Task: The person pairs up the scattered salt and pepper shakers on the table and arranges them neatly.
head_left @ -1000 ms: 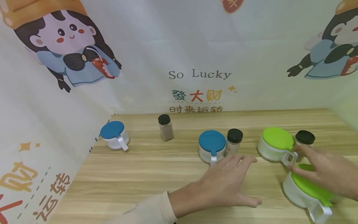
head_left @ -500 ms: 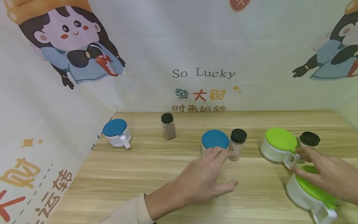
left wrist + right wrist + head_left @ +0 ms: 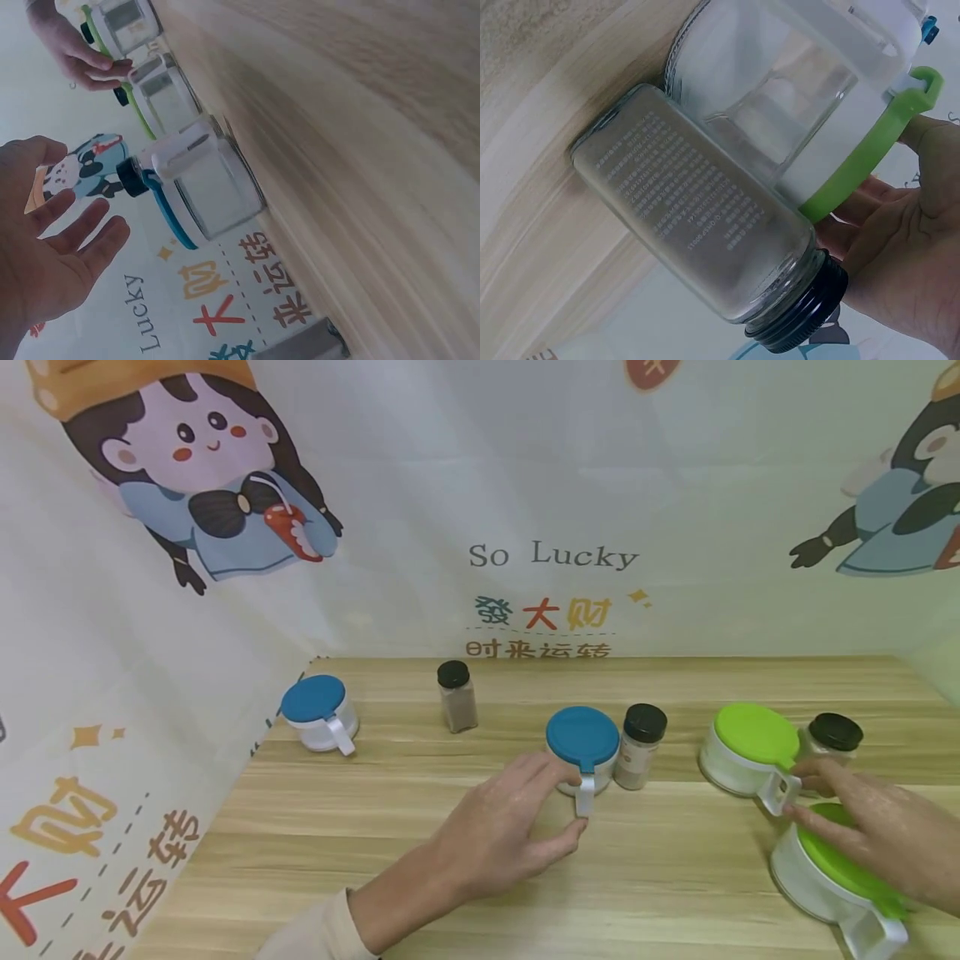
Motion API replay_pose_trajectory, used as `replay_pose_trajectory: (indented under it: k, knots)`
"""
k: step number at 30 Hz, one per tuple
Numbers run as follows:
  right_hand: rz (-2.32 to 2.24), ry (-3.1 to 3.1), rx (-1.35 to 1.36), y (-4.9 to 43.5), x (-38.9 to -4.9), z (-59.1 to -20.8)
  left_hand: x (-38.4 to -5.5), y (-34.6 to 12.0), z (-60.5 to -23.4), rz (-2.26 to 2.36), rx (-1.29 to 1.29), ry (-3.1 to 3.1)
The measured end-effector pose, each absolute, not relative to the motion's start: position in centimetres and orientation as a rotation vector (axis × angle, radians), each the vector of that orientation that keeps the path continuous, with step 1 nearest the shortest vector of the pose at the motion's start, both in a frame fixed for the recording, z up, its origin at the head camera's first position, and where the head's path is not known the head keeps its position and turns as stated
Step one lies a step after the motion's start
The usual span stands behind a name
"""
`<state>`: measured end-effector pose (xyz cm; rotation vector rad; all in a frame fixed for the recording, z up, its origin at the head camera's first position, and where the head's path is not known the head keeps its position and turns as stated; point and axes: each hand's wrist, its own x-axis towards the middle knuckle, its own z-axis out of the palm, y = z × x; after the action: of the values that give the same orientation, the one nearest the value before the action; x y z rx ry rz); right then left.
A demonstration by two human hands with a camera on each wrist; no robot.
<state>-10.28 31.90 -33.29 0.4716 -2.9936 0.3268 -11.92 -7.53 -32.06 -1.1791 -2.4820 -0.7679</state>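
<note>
My left hand (image 3: 491, 827) reaches toward a clear jar with a blue lid (image 3: 582, 735), thumb and fingers spread either side of its white handle (image 3: 585, 796). In the left wrist view, a gap shows between those fingers (image 3: 105, 244) and the blue-lidded jar (image 3: 217, 184). My right hand (image 3: 881, 827) hangs over a near green-lidded jar (image 3: 813, 893), its fingertips right by the white handle of a farther green-lidded jar (image 3: 753, 735). In the right wrist view, a black-capped seasoning bottle (image 3: 697, 202) stands before the near jar's green lid (image 3: 862, 161), partly hiding the right fingers.
Another blue-lidded jar (image 3: 318, 714) stands at the far left of the wooden table (image 3: 360, 827). A square black-capped bottle (image 3: 457, 697) is back of centre. A shaker (image 3: 640, 747) stands right beside the middle blue-lidded jar. Printed cloth (image 3: 405, 485) hangs behind.
My left hand has drawn left and its fingers have come around the blue-lidded jar's handle area. The right hand stays in place; the view has shifted slightly.
</note>
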Motion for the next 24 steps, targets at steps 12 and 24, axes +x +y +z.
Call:
replay_pose_trajectory:
  k: [12, 24]
  knots:
    - [0.294, -2.980, 0.511, 31.9, -10.2, -33.9, -12.3, -8.8, -33.7, -0.802, -1.111, -2.525]
    - [0.266, -2.679, 0.474, 29.4, -10.0, -31.0, -14.6, -14.7, -34.7, -0.545, -1.087, -2.526]
